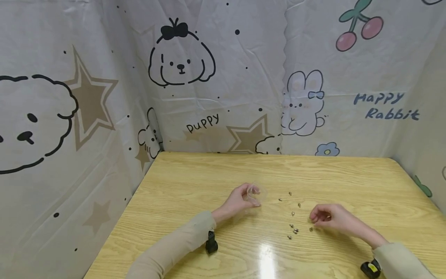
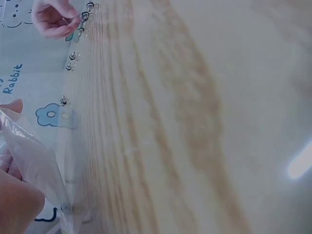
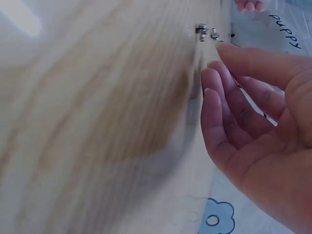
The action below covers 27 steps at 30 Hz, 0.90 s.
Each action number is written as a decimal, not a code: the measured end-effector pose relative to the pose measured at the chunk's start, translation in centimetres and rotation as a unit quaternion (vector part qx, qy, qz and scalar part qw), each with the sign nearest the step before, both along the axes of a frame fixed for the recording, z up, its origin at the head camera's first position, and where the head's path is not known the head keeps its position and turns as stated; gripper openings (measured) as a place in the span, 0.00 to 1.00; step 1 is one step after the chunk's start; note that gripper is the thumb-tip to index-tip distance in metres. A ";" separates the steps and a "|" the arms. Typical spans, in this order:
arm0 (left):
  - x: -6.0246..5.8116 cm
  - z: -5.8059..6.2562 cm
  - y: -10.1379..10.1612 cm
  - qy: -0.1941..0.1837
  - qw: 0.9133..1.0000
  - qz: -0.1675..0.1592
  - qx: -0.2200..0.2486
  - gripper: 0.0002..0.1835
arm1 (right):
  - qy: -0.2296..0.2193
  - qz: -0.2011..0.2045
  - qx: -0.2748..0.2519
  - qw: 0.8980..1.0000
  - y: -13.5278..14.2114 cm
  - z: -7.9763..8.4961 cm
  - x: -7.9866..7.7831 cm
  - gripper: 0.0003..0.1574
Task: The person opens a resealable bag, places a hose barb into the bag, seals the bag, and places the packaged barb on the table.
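My left hand (image 1: pixel 238 199) grips a clear plastic bag (image 2: pixel 36 156), its thumb and fingers curled around the edge. In the head view the bag's mouth looks rounded and spread. Several small metal screws (image 1: pixel 295 231) lie scattered on the table between the two hands. My right hand (image 1: pixel 331 217) hovers low at their right side, fingers loosely bent. One screw (image 1: pixel 311 229) lies just below its fingertips. From the right wrist, the thumb and index finger (image 3: pixel 219 78) appear a little apart, with more screws (image 3: pixel 201 30) beyond them.
Both hands are over a wood-grain table (image 1: pixel 195 174). A printed cloth (image 1: pixel 216 58) hangs behind it and along the sides. Dark wrist-worn devices (image 1: pixel 211 244) sit at both sleeve cuffs. A bright light reflection shows near the table's front.
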State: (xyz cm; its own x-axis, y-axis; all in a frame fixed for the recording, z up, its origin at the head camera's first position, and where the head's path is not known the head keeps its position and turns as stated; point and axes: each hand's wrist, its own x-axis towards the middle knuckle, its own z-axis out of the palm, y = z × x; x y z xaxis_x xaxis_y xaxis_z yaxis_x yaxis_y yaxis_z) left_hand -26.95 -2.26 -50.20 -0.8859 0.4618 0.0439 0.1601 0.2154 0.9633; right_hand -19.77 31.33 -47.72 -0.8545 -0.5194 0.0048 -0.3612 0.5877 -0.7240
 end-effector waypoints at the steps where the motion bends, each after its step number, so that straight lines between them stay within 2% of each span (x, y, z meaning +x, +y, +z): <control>1: 0.0 0.0 0.0 0.000 1.000 0.000 -0.001 0.21 | -0.006 0.004 -0.003 1.000 0.1 -0.1 0.1 0.09; 6: 0.0 0.1 0.1 -0.001 1.000 0.000 -0.007 0.21 | -0.015 0.020 -0.016 1.000 0.3 -0.7 0.4 0.09; 13: -0.1 0.2 0.2 -0.001 1.000 -0.002 -0.003 0.21 | 0.005 0.038 -0.027 0.999 0.1 -1.0 0.6 0.06; 27: -0.1 0.1 0.3 -0.002 1.000 -0.006 -0.006 0.21 | 0.046 0.053 -0.009 0.998 0.0 -1.5 0.5 0.03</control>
State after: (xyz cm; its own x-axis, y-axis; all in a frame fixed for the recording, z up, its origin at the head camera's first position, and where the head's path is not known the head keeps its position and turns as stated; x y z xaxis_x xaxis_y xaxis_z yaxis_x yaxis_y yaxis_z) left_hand -27.06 -1.97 -50.09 -0.8801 0.4735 0.0357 0.1598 0.2246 0.9613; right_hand -19.32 31.35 -49.18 -0.7907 -0.6055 0.0901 -0.4855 0.5306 -0.6948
